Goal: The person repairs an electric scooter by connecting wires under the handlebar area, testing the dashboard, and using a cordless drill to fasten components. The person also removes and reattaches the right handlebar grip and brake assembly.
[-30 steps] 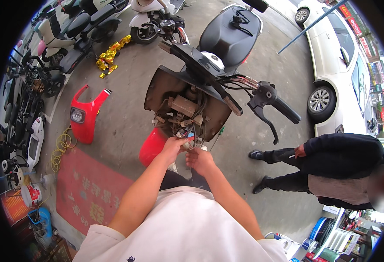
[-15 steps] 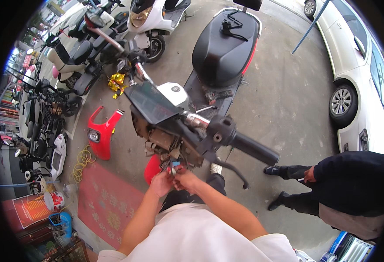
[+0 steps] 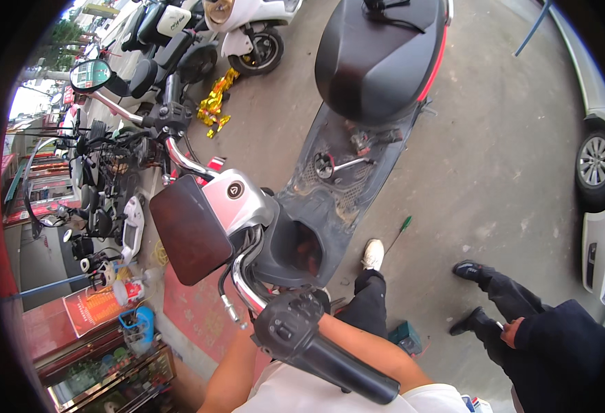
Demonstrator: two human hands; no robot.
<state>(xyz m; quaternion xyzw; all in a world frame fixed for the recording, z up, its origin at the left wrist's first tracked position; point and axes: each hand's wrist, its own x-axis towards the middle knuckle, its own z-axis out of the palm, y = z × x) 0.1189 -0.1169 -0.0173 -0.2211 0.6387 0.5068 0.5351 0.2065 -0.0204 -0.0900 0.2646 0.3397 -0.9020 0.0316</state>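
An electric scooter stands before me, with a dark display panel (image 3: 191, 229), a white and silver front cover (image 3: 237, 196) and a chrome handlebar (image 3: 246, 283). Its black handlebar grip (image 3: 357, 366) and switch housing (image 3: 285, 327) lie across my forearms. My left forearm (image 3: 235, 368) and my right forearm (image 3: 378, 351) reach in beneath the handlebar. Both hands are hidden behind it, so what they touch cannot be seen. A loose cable end (image 3: 229, 308) with a metal fitting hangs by the panel. On the footboard (image 3: 309, 168) lies a round mirror (image 3: 324, 165) with a metal stem.
A green-handled screwdriver (image 3: 406, 223) lies on the ground beside my white shoe (image 3: 373, 253). To the right stands a person in dark clothes (image 3: 557, 351), near a white car (image 3: 602, 241). Parked scooters (image 3: 172, 41) and gold foil (image 3: 214, 103) are at the far left.
My view has shifted, and the handlebar now appears lower and nearer. Both hands, earlier visible close together at the scooter's exposed front parts, are now hidden behind it.
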